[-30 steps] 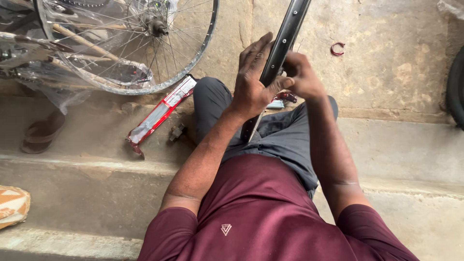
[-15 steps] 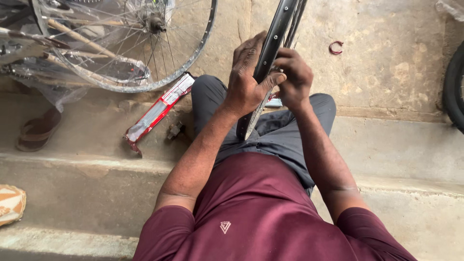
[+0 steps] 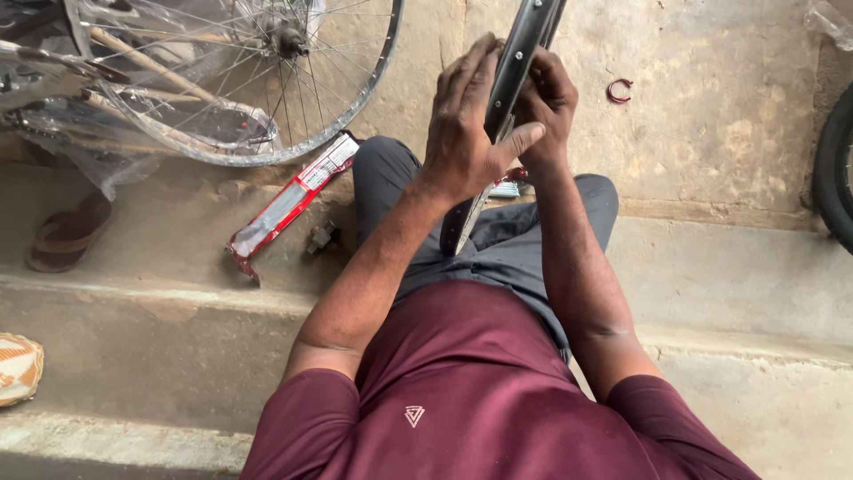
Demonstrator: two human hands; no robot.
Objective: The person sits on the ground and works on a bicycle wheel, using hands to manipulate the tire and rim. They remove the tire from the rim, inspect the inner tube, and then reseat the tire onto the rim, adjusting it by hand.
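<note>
I sit on a concrete step in a maroon shirt and grey trousers. A black bicycle wheel rim (image 3: 526, 40) stands edge-on between my knees and runs up out of the top of the view. My left hand (image 3: 466, 129) wraps its near side, fingers stretched upward along it. My right hand (image 3: 546, 98) grips the rim from the far side, just behind the left hand. The rim's lower end (image 3: 462, 227) rests against my lap.
A spoked bicycle wheel (image 3: 267, 80) wrapped in clear plastic stands at upper left. A red and white wrapper (image 3: 289, 204) lies on the ground beside my left knee. A sandal (image 3: 62, 236) is at left, a small red ring (image 3: 619, 90) at upper right, a black tyre (image 3: 835, 173) at the right edge.
Both hands have slid up and closed tighter around the rim, which now stands more upright and closer to my body.
</note>
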